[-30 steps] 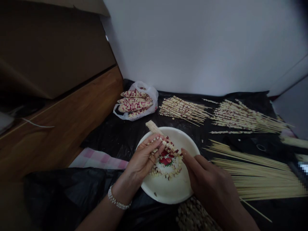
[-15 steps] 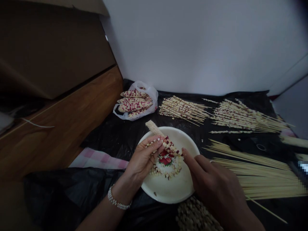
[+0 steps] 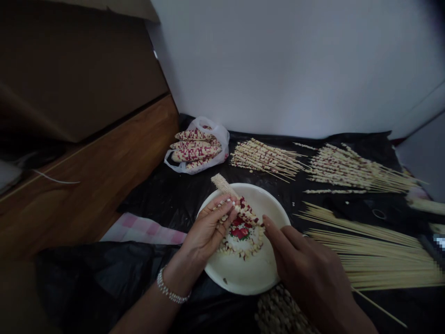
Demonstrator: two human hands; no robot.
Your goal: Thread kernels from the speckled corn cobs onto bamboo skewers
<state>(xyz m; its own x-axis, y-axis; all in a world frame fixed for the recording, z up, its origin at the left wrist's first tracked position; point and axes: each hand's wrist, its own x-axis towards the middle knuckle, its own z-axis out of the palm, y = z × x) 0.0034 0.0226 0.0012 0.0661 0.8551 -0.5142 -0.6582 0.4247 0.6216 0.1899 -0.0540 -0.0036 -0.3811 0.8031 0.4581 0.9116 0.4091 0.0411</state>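
Note:
A corn cob (image 3: 224,185), bare at its upper left end and with cream and dark red kernels lower down, is gripped in my left hand (image 3: 208,228). The fingers of that hand are wrapped round its middle, above the white bowl (image 3: 243,280). At the cob's lower right end is my right hand (image 3: 302,260), its index finger and thumb side close to the kernels. Whether it grips anything there is hidden. Loose kernels (image 3: 245,252) lie in the bowl around a printed red flower (image 3: 239,230).
Whole cobs (image 3: 196,153) fill a plastic bag at the back. Two piles of kernel-threaded sticks (image 3: 264,157) (image 3: 340,169) lie behind the bowl. Bare sticks (image 3: 378,260) lie at the right. Black plastic sheeting (image 3: 156,195) covers the surface, beside a wooden panel (image 3: 132,157).
The view has shifted very slightly. My left hand keeps its hold on the cob, and my right hand has moved only slightly at the cob's end.

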